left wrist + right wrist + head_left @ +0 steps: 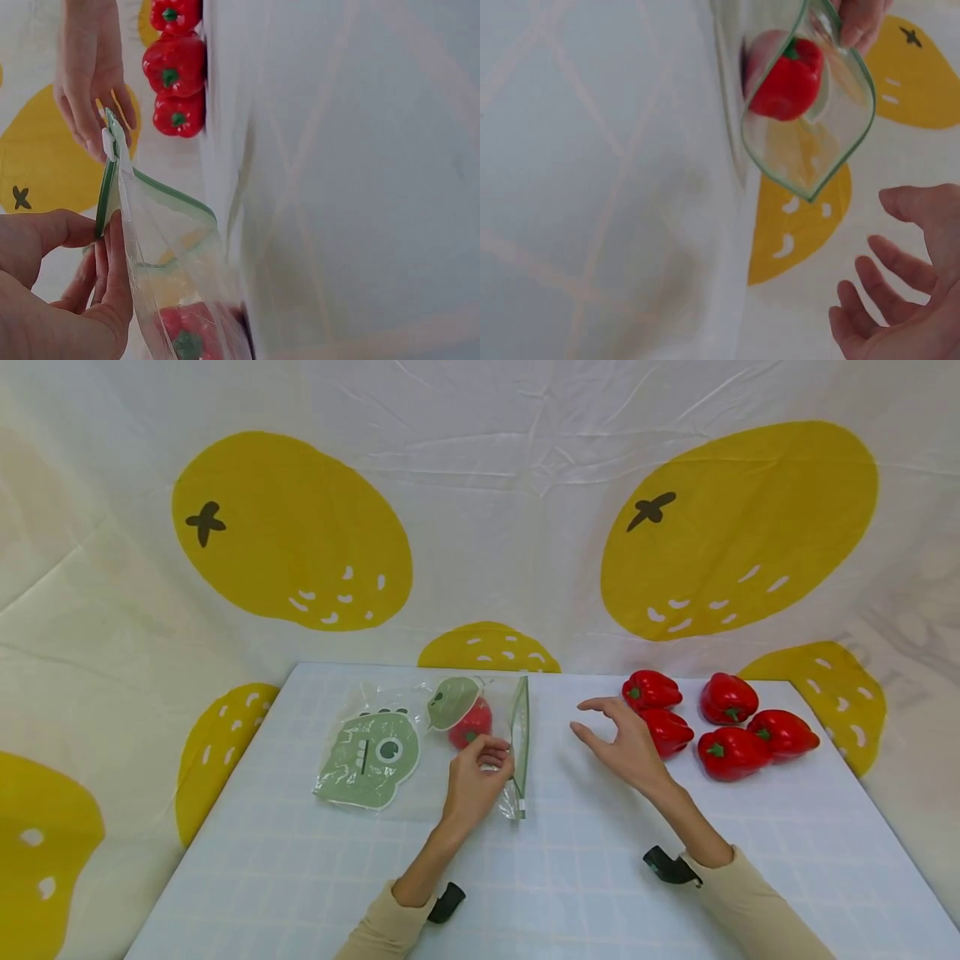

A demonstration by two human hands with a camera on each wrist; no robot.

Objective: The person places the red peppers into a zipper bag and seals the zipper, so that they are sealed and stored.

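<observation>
A clear zip bag printed with a green cartoon creature lies on the table, its green-edged mouth facing right. My left hand pinches the upper edge of that mouth between thumb and fingers and holds it apart, as the left wrist view shows. One red bell pepper sits inside the bag, partly behind a green print. My right hand is held in the air between the bag and the loose peppers, thumb and fingers spread in a wide curve with nothing between them.
Several red bell peppers with green stems lie grouped at the back right of the table, close beside my right hand. A white cloth with large yellow fruit prints hangs behind the table. Each wrist wears a black camera.
</observation>
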